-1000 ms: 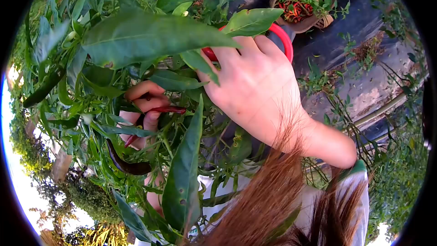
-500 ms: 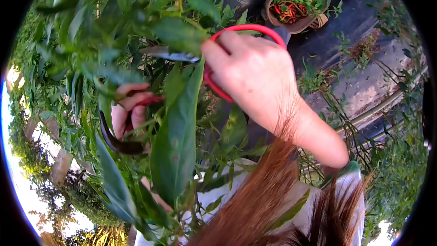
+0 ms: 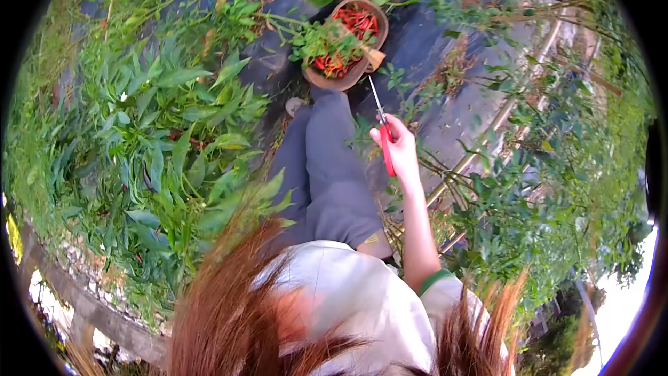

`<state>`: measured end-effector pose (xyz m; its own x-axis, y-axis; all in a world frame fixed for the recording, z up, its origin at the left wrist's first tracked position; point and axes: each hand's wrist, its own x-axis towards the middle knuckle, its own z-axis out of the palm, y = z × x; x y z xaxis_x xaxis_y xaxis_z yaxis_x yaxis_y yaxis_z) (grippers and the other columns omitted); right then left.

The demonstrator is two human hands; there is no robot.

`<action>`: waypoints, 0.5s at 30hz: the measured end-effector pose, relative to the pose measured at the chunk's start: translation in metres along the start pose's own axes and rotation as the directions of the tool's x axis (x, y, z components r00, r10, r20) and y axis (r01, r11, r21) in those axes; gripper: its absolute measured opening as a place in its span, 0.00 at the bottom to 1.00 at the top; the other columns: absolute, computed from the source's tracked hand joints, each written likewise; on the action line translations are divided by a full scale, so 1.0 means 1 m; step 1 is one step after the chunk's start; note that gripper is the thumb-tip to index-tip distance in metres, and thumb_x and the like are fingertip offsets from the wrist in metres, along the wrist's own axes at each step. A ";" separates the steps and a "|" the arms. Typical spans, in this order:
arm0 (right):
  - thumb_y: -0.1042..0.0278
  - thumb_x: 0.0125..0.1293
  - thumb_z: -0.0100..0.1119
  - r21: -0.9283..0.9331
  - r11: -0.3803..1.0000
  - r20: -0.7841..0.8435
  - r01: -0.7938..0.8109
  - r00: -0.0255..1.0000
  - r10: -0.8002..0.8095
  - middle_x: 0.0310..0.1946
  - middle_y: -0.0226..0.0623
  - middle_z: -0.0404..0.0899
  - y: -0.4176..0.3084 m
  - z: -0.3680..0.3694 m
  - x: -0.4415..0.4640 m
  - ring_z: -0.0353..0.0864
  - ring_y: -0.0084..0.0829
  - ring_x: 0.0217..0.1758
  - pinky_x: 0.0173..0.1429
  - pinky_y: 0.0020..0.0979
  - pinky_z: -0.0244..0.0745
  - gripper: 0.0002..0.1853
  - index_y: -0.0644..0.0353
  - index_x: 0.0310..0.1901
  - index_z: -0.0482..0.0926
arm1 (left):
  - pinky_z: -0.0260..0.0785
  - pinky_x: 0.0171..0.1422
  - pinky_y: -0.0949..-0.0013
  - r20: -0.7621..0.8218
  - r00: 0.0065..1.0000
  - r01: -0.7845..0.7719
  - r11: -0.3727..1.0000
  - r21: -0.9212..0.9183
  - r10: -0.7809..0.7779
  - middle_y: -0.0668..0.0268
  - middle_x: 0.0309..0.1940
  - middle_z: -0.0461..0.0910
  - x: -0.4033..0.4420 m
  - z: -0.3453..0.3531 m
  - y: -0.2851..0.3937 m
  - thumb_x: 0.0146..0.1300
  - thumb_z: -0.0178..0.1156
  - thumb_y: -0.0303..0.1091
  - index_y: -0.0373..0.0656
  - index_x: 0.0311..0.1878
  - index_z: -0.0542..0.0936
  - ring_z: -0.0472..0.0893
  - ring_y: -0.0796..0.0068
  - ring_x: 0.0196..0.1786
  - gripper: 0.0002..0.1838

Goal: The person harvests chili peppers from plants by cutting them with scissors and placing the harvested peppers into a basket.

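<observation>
Right of the grey trouser legs, my right hand is closed around the red handles of a pair of scissors. The thin metal blades point up toward the brown basket, which holds red chillies and some green leafy sprigs. The blade tips are just below the basket's right side, and the blades look closed together. No left hand can be made out. A blurred skin-coloured patch shows at the white shirt, partly behind hair, too unclear to name.
Dense green pepper plants fill the left side. Dark ground sheeting lies around the basket. A long pale pole runs diagonally through foliage on the right. Long brown hair hangs across the bottom of the view, over the white shirt.
The view has swung from the close foliage to the legs and basket. My right hand has left the leaves with the scissors. My left hand, earlier at a red chilli, is no longer seen.
</observation>
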<state>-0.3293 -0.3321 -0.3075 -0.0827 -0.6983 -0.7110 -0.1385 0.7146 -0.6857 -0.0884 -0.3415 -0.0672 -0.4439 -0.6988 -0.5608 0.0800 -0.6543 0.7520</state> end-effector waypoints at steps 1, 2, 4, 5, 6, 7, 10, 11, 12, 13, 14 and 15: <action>0.66 0.50 0.65 0.044 0.998 -0.015 -0.034 0.999 0.034 0.28 0.25 0.72 -0.004 -0.005 0.000 0.67 0.15 0.30 0.37 0.17 0.64 0.25 0.69 0.47 0.69 | 0.67 0.33 0.77 0.013 0.997 0.075 0.996 -0.045 -0.075 0.57 0.39 0.75 0.020 0.008 -0.011 0.62 0.45 0.28 0.33 0.40 0.74 0.73 0.79 0.24 0.10; 0.67 0.50 0.65 0.046 0.999 -0.049 -0.009 0.999 0.011 0.28 0.25 0.72 -0.004 -0.015 -0.003 0.67 0.14 0.30 0.36 0.17 0.64 0.25 0.69 0.48 0.69 | 0.67 0.32 0.78 -0.002 0.990 0.141 0.987 -0.080 -0.142 0.57 0.39 0.75 0.050 0.018 -0.030 0.62 0.45 0.28 0.33 0.40 0.74 0.73 0.79 0.23 0.10; 0.67 0.50 0.65 0.041 0.999 -0.087 0.025 0.996 -0.021 0.28 0.25 0.72 -0.008 -0.029 0.000 0.67 0.14 0.30 0.36 0.17 0.64 0.25 0.69 0.48 0.69 | 0.62 0.19 0.81 -0.078 0.969 0.217 0.960 -0.177 -0.233 0.64 0.31 0.79 0.116 0.021 -0.086 0.61 0.48 0.30 0.34 0.37 0.76 0.69 0.87 0.17 0.09; 0.68 0.50 0.65 0.023 1.000 -0.137 0.005 0.991 -0.001 0.28 0.25 0.72 -0.009 -0.034 0.000 0.67 0.14 0.31 0.37 0.17 0.64 0.25 0.69 0.48 0.69 | 0.59 0.17 0.82 -0.141 0.945 0.256 0.935 -0.243 -0.295 0.63 0.31 0.79 0.141 0.016 -0.114 0.61 0.48 0.30 0.35 0.37 0.76 0.68 0.86 0.15 0.10; 0.68 0.49 0.65 0.003 1.000 -0.185 -0.018 0.983 0.018 0.29 0.25 0.72 -0.009 -0.041 0.000 0.67 0.14 0.31 0.37 0.17 0.64 0.26 0.69 0.49 0.68 | 0.57 0.15 0.83 -0.214 0.948 0.186 0.957 -0.225 -0.235 0.64 0.31 0.79 0.166 0.006 -0.166 0.61 0.49 0.31 0.36 0.37 0.77 0.68 0.86 0.13 0.09; 0.68 0.49 0.65 -0.008 1.000 -0.181 -0.017 0.983 0.015 0.29 0.25 0.72 -0.008 -0.046 0.000 0.67 0.14 0.31 0.37 0.17 0.64 0.26 0.69 0.49 0.68 | 0.55 0.15 0.84 -0.270 0.900 0.243 0.907 -0.344 -0.344 0.65 0.31 0.80 0.184 0.000 -0.180 0.60 0.50 0.32 0.37 0.36 0.77 0.68 0.86 0.13 0.09; 0.71 0.48 0.66 -0.004 1.000 -0.251 -0.015 0.968 0.014 0.29 0.25 0.71 -0.007 -0.055 0.002 0.66 0.15 0.31 0.39 0.17 0.64 0.28 0.69 0.51 0.67 | 0.60 0.17 0.83 -0.432 0.824 0.259 0.923 -0.285 -0.365 0.65 0.29 0.79 0.243 -0.018 -0.248 0.59 0.51 0.31 0.37 0.35 0.77 0.72 0.85 0.17 0.08; 0.72 0.48 0.66 -0.008 1.000 -0.257 -0.008 0.966 0.006 0.28 0.24 0.70 -0.005 -0.055 0.003 0.66 0.15 0.31 0.38 0.17 0.64 0.27 0.69 0.51 0.67 | 0.62 0.18 0.82 -0.475 0.792 0.270 0.918 -0.292 -0.384 0.65 0.28 0.79 0.261 -0.022 -0.264 0.58 0.52 0.30 0.37 0.35 0.77 0.73 0.84 0.18 0.08; 0.72 0.48 0.66 -0.017 0.999 -0.247 -0.042 0.968 0.036 0.28 0.24 0.69 -0.003 -0.055 0.003 0.65 0.15 0.31 0.38 0.17 0.64 0.27 0.69 0.51 0.68 | 0.62 0.18 0.82 -0.482 0.788 0.258 0.917 -0.304 -0.382 0.65 0.28 0.79 0.279 -0.029 -0.288 0.58 0.52 0.30 0.37 0.35 0.77 0.73 0.84 0.18 0.08; 0.73 0.48 0.65 -0.023 0.997 -0.241 -0.075 0.968 0.067 0.28 0.23 0.69 -0.002 -0.054 0.004 0.65 0.15 0.31 0.38 0.17 0.64 0.27 0.69 0.50 0.68 | 0.65 0.24 0.81 -0.475 0.780 0.286 0.908 -0.307 -0.406 0.66 0.32 0.78 0.296 -0.038 -0.312 0.56 0.54 0.29 0.37 0.41 0.75 0.74 0.84 0.23 0.10; 0.73 0.48 0.66 -0.050 0.996 -0.244 -0.071 0.968 0.057 0.27 0.23 0.68 0.000 -0.052 0.005 0.64 0.15 0.30 0.37 0.17 0.64 0.27 0.68 0.50 0.68 | 0.68 0.29 0.80 -0.468 0.772 0.315 0.898 -0.308 -0.431 0.66 0.36 0.78 0.309 -0.043 -0.318 0.55 0.56 0.29 0.37 0.47 0.73 0.75 0.84 0.27 0.15; 0.72 0.48 0.66 -0.075 0.995 -0.245 -0.063 0.969 0.043 0.26 0.23 0.68 0.002 -0.048 0.007 0.64 0.15 0.30 0.36 0.17 0.64 0.27 0.67 0.50 0.68 | 0.68 0.29 0.80 -0.475 0.772 0.302 0.901 -0.312 -0.423 0.66 0.36 0.78 0.317 -0.046 -0.324 0.55 0.56 0.29 0.37 0.47 0.73 0.75 0.84 0.27 0.15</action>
<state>-0.3779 -0.3374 -0.3061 -0.3276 -0.6558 -0.6801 -0.2062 0.7521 -0.6259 -0.2141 -0.3642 -0.5048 0.0470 -0.3997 -0.9154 0.2163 -0.8906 0.4000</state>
